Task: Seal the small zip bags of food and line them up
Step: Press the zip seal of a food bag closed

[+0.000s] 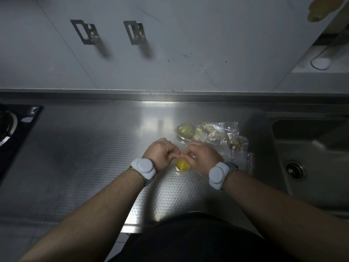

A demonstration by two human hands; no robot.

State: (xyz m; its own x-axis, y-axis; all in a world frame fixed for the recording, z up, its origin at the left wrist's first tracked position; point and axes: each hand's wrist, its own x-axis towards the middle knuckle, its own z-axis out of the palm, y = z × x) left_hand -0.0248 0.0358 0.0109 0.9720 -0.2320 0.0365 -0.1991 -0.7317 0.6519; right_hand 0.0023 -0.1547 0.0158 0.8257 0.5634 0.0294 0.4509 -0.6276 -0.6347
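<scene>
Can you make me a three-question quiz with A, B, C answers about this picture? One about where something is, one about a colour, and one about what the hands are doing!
1. Where is the sink?
A. Right of the bags
B. Left of the bags
C. Behind the stove

2. What colour is the food in the bag being held?
A. Red
B. Yellow
C. Blue

3. What are the left hand and right hand doing?
A. Resting flat on the counter
B. Hanging at the person's sides
C. Both pinching the top of the bag

Answers:
1. A, the sink basin lies at the right end of the counter, past the pile of other bags.
2. B, a yellow lump shows through the clear plastic between the wrists.
3. C, the fingertips of both hands meet at the bag's top edge.
</scene>
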